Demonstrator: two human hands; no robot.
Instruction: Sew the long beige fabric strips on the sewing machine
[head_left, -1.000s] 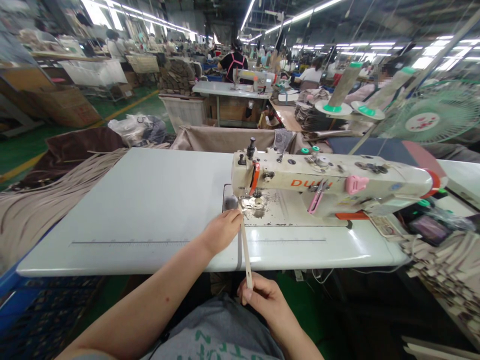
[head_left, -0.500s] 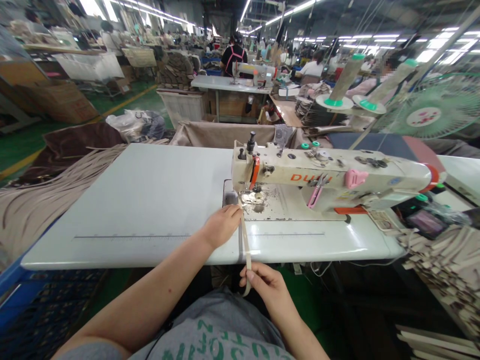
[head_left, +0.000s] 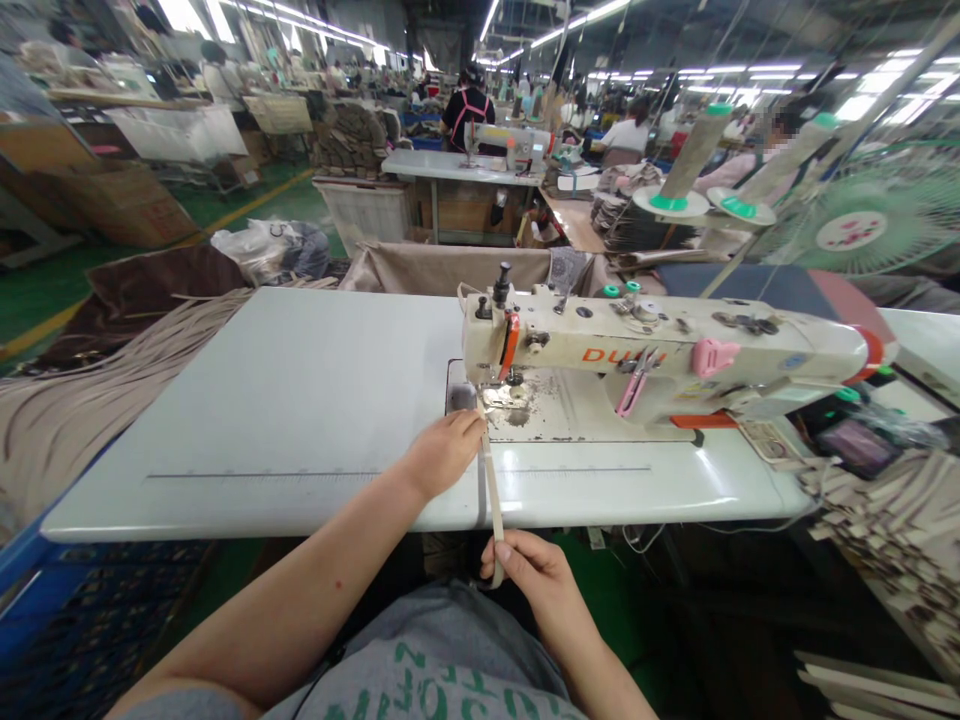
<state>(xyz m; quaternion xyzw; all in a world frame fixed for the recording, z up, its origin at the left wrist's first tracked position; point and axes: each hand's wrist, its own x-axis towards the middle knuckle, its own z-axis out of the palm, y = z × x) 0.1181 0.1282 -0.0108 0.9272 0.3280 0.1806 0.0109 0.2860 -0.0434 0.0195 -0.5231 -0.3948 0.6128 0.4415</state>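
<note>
While the right hand (head_left: 534, 572), at the bottom centre of the frame, pinches a pale strip (head_left: 493, 490) between thumb and fingers, the left hand (head_left: 448, 452) lays close-set fingertips on it just below centre, its grip hidden. The strip runs from beneath the sewing machine (head_left: 675, 345) down across the white table (head_left: 322, 400).

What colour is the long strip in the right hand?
Pale beige: the strip shows best in the head view.
</note>
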